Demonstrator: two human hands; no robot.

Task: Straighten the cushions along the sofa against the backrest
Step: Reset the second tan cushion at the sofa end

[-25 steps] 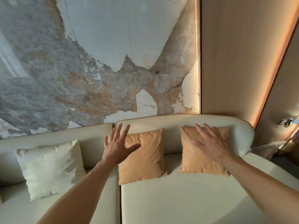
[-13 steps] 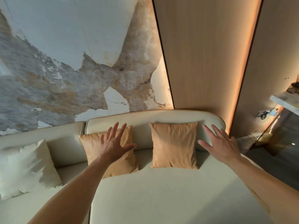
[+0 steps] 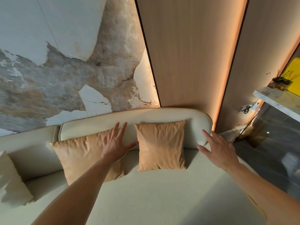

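Two orange cushions lean on the cream sofa's backrest point(image 3: 146, 117). The right orange cushion point(image 3: 161, 146) stands upright between my hands. The left orange cushion point(image 3: 81, 155) tilts a little, its right part hidden by my left hand point(image 3: 116, 143), which is spread with straight fingers in front of it. My right hand point(image 3: 219, 146) is spread flat to the right of the right cushion, near the rounded end of the backrest, holding nothing. A white cushion point(image 3: 11, 181) sits at the far left edge, partly cut off.
The sofa seat point(image 3: 162, 200) stretches wide below my arms. A marble-patterned wall and wooden panels with lit strips rise behind. At the right stand a marble shelf point(image 3: 279, 101) with a small plant and a dark glass surface below it.
The view has swung right, so the cushions sit further left in frame. My right hand has come off the right orange cushion and now lies beyond its right edge.
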